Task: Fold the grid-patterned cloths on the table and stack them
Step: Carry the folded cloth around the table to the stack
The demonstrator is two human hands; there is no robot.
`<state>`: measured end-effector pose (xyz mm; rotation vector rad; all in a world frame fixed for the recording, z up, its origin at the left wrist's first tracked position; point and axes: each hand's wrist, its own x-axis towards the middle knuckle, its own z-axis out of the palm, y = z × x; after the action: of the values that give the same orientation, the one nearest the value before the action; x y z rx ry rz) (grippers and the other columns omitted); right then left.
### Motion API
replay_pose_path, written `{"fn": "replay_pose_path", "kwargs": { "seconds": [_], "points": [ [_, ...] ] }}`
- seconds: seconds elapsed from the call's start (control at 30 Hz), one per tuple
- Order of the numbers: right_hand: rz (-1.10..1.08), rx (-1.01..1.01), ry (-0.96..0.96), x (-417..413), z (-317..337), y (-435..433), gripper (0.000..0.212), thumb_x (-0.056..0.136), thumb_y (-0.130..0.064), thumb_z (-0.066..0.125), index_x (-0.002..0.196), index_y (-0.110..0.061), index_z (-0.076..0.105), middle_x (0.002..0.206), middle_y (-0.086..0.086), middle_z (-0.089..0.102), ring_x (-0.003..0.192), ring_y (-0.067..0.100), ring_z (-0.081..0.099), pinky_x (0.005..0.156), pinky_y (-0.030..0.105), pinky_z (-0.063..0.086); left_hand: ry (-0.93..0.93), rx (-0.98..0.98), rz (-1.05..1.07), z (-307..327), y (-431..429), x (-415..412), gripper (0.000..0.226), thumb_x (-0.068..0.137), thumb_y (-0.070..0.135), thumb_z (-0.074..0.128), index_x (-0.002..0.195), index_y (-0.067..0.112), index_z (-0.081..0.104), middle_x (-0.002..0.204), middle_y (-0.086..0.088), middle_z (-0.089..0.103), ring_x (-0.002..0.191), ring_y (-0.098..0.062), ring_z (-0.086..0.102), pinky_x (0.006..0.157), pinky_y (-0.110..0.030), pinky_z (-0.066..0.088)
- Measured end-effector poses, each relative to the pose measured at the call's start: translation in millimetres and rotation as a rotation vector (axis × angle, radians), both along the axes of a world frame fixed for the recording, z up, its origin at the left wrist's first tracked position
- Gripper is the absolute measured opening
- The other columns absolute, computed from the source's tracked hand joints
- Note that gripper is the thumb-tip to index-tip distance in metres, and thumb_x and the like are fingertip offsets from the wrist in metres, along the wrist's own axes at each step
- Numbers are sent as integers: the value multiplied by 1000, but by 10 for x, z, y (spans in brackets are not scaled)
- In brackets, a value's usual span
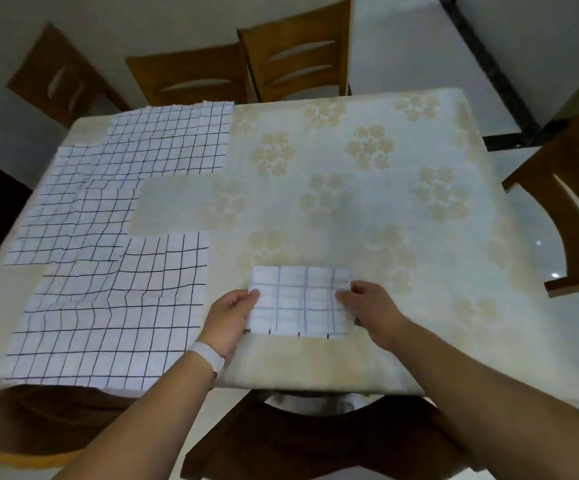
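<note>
Two bare forearms are extended from the near edge over the table (402,161). A white wristband (209,355) is worn on the left wrist. The left hand (234,317) and the right hand (372,303) are placed at opposite sides of one folded cloth (301,303), which lies near the near edge of the table, slightly right of centre.

The left edge of the folded cloth is pinched by the left hand, with the thumb laid on top. The right edge is gripped by the curled fingers (345,299) of the right hand. Whether the cloth is lifted or rests flat cannot be told.

One folded cloth is counted. On the left half of the table, unfolded cloths (108,306) are spread flat and overlapped from near to far; at least three are seen, and the exact number cannot be told. All carry a dark grid on white.

The table is covered by a cream tablecloth printed with pale flowers. Wooden chairs are set around it: three at the far side (191,77), one at the right (565,209) and one at the near edge (315,441). A pale glossy floor (419,46) crossed by a dark strip is visible beyond.
</note>
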<state>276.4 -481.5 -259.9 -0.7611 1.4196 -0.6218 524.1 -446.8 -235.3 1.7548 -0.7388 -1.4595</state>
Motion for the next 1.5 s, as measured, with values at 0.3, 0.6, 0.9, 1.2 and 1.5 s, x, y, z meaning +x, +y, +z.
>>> {"fn": "replay_pose_path", "kwargs": {
  "seconds": [0.3, 0.6, 0.9, 1.2, 1.5],
  "points": [
    [-194, -128, 119, -107, 295, 528, 30, 87, -21, 67, 66, -18, 46, 59, -1, 37, 53, 15, 36, 50, 25, 24, 65, -46, -124, 67, 122, -6, 12, 85, 22, 72, 78, 16, 65, 63, 6, 60, 61, -13, 53, 53, -23, 38],
    [-358, -187, 193, -469, 523, 1125, 22, 86, -25, 65, 76, -13, 50, 69, 9, 35, 59, 21, 33, 54, 29, 22, 141, -38, -273, 250, 287, -520, 15, 93, 19, 62, 101, 8, 69, 100, -12, 73, 90, -29, 70, 80, -46, 57],
    [-536, -160, 170, -1121, 654, 1544, 22, 78, -33, 68, 77, -12, 63, 72, 14, 56, 66, 26, 56, 61, 38, 45, 56, -66, -411, 285, 354, -1281, 17, 87, 27, 68, 81, 11, 69, 88, -15, 69, 84, -31, 66, 76, -45, 53],
    [-619, -173, 190, -2416, 719, 1927, 24, 89, -22, 63, 82, 2, 66, 77, 10, 65, 73, 24, 62, 69, 38, 52, 61, -76, -454, 394, 616, -2660, 9, 88, 17, 67, 86, 9, 69, 89, -12, 71, 81, -27, 65, 79, -41, 53],
    [-674, -178, 166, -3927, 810, 2413, 13, 93, -19, 60, 83, -14, 67, 79, 2, 66, 75, 19, 61, 65, 29, 45, 56, -113, -464, 521, 1072, -4247, 12, 90, 17, 64, 80, 11, 66, 84, -9, 71, 75, -25, 65, 66, -35, 52]
  ]
}}
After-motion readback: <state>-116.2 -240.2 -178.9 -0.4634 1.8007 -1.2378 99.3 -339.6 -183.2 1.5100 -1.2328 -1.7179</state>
